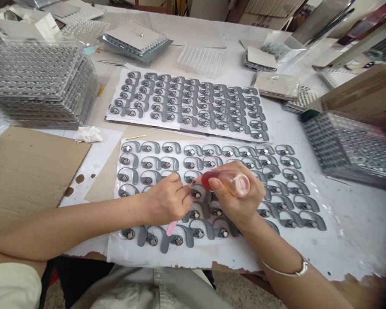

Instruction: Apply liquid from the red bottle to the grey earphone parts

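Note:
My right hand (241, 193) is wrapped round a small clear squeeze bottle (233, 182) with red liquid in it, tilted so its narrow tip points left. Close to that tip, my left hand (169, 199) is closed on a slim pink tool, probably tweezers (171, 228), whose flat end sticks out below the palm. Both tips meet above one of the grey hook-shaped earphone parts (197, 194). Rows of these parts, each with a round metal piece and thin wires, lie on a white sheet (212, 253) under my hands. My fingers hide some of them.
Behind lies a second sheet of grey hook-shaped parts (186, 98). Stacked clear plastic trays (35, 81) stand at left, more trays (354, 146) at right beside a cardboard box (360, 92). A cotton swab (135, 137), crumpled tissue (88, 134) and cardboard sheet (28, 171) lie left.

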### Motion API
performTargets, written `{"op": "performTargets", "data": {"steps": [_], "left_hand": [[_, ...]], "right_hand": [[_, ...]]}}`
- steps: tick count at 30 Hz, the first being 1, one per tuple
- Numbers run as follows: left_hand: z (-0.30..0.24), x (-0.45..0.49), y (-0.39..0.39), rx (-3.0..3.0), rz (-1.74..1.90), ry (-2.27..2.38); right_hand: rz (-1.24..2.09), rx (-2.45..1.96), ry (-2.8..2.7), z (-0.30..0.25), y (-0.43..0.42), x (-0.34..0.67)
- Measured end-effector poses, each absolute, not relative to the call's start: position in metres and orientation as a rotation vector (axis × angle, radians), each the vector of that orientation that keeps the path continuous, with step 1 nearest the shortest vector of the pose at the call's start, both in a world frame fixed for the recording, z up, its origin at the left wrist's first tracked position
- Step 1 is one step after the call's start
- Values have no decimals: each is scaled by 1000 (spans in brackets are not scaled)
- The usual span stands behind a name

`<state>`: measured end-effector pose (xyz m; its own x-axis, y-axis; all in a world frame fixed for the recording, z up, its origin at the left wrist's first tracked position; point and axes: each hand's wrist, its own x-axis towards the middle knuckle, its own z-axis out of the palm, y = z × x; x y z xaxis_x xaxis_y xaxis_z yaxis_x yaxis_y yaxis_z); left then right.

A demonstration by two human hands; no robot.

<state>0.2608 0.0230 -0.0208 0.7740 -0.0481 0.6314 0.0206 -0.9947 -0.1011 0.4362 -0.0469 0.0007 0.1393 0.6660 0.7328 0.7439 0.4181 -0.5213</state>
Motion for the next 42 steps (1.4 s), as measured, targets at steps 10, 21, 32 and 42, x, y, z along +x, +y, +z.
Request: {"op": "performTargets", "data": {"steps": [10,21,32,42], "left_hand": [[-20,260,23,-2889,-1030,22],[-19,259,24,-2890,-995,13],[-18,260,24,-2896,-1007,-48],[-17,259,26,-2960,-1025,-17]], "right_hand": [[-115,-1297,-1585,1,-48,436],[-129,-1291,-1582,-1,-47,438],[-158,-1252,-1569,-2,-48,438],[-191,-1244,-1564,-1,-47,441]]}}
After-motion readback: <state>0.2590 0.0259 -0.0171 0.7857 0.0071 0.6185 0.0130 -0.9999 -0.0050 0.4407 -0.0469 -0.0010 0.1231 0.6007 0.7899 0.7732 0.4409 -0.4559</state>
